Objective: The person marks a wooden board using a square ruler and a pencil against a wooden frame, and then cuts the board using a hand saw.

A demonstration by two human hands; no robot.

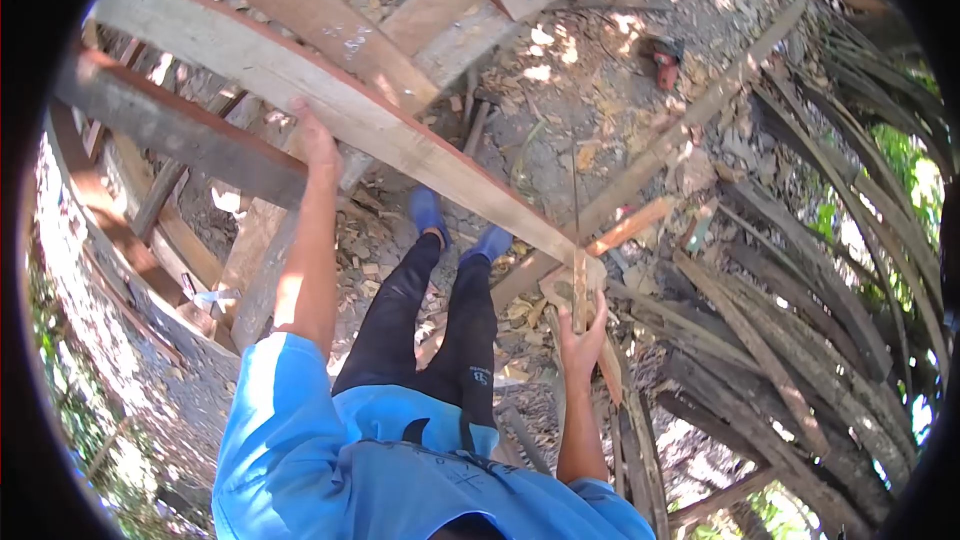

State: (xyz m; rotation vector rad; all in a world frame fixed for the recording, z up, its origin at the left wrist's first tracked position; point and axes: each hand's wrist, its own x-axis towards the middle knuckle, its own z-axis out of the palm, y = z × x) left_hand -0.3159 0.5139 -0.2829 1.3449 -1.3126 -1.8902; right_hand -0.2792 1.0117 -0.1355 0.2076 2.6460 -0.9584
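A long wooden plank (400, 140) runs diagonally from the upper left down to the middle right. My left hand (318, 148) grips its near edge, partway along. At the plank's right end, my right hand (582, 340) is closed around the handle of a handsaw (580, 285). The saw's blade is seen edge-on as a thin line, crossing the plank near its end and pointing away from me. Beneath that end lie a pale wooden block and an orange-brown offcut (632, 226).
A wooden frame of beams (190, 135) fills the upper left. A hammer (481, 122) stands near my blue shoes (427, 212). Farther off, a red and black tool (664, 62) lies on the leaf-strewn ground. Weathered slats (790, 330) are piled on the right.
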